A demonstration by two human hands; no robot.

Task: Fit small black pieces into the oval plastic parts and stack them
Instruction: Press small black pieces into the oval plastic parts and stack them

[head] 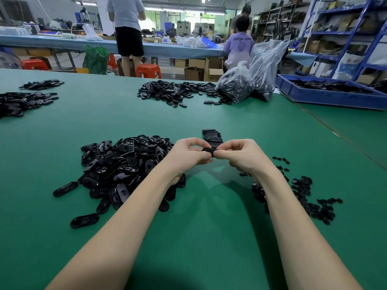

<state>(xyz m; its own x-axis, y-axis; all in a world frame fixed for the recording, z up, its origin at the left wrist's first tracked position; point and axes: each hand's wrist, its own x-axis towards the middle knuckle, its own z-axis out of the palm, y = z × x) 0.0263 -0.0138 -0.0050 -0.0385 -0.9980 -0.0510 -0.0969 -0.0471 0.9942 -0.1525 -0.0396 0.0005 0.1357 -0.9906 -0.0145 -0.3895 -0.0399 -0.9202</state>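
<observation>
Fitting step in hand: left hand (189,152) and right hand (240,154) both pinch one black oval plastic part (210,151) between them above the green table (209,216); next, judged, add it to the stack (212,137) just beyond the hands.

We work at a green table (209,216). On it, at our near left, lies a large heap of oval plastic parts (125,164); at near right, a scatter of small black pieces (305,197). A short stack of ovals (212,136) sits between them, farther out. Beyond lie more black piles at far left (23,101) and centre (178,91), two clear bags (251,80) of parts, and a blue tray (326,97) at the right edge.
</observation>
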